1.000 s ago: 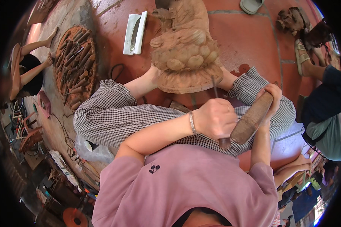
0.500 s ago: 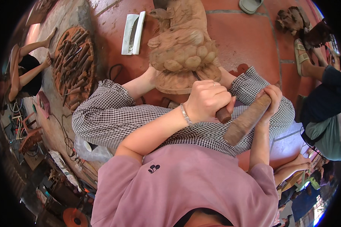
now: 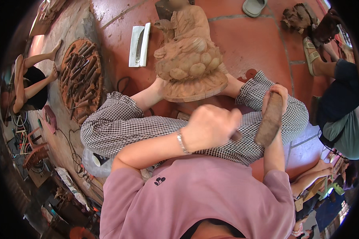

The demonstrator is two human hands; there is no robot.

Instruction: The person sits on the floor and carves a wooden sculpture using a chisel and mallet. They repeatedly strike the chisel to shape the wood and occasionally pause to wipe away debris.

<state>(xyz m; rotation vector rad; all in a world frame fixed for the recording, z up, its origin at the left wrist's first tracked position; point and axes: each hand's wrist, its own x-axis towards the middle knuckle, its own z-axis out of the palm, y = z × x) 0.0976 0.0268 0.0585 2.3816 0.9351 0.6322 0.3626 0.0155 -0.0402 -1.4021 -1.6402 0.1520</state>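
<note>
Wood carving [image 3: 189,53] braced upright between our feet on the floor.
Just below it, left hand [image 3: 209,127] fingers clamp a chisel; right hand [image 3: 276,97] fingers clamp the mallet [image 3: 269,119].

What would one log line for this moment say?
left hand: closed on a chisel, blurred | right hand: gripping wooden mallet | carved wooden statue: upright on floor between feet | tray of chisels: at left
</note>
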